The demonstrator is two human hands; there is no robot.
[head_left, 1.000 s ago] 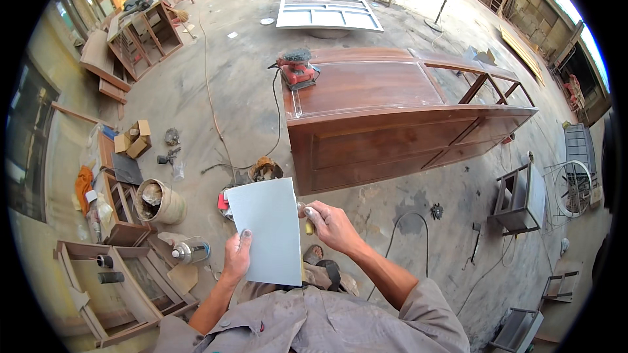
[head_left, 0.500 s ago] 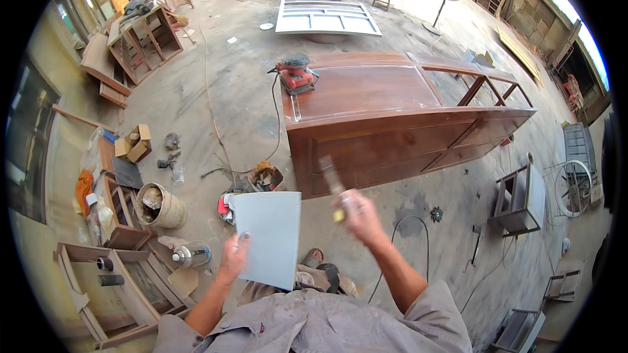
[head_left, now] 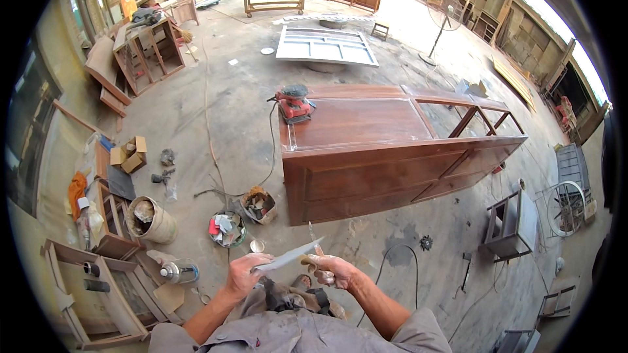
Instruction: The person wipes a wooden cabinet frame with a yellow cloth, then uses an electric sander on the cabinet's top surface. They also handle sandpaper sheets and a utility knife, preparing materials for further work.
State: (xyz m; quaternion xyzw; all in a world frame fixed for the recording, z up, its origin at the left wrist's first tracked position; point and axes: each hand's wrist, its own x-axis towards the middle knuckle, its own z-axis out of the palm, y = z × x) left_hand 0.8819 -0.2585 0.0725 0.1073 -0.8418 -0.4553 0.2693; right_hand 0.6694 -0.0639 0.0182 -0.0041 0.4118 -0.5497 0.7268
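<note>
My left hand (head_left: 243,273) is closed on the near left end of a thin grey flat sheet (head_left: 288,257), which is tilted so that it shows almost edge-on. In my right hand (head_left: 332,270) is a slim flat-ended hand tool (head_left: 318,247), pointing up and away from me. Its exact kind cannot be made out. The tool overlaps the sheet's right end in the view; whether they touch I cannot tell. Both hands are close together in front of my body, short of a large reddish-brown wooden cabinet (head_left: 386,180) lying on the floor.
A red power sander (head_left: 293,106) rests on the cabinet, its cord trailing to the floor. Left of the cabinet stand a scrap-filled box (head_left: 259,205), a basket of scraps (head_left: 227,229) and a bucket (head_left: 157,225). A small grey cabinet (head_left: 512,225) is at right.
The grey sheet has turned from facing up to nearly edge-on. My right hand has come down and left with the tool, beside the sheet. The view has shifted, showing the cabinet lower.
</note>
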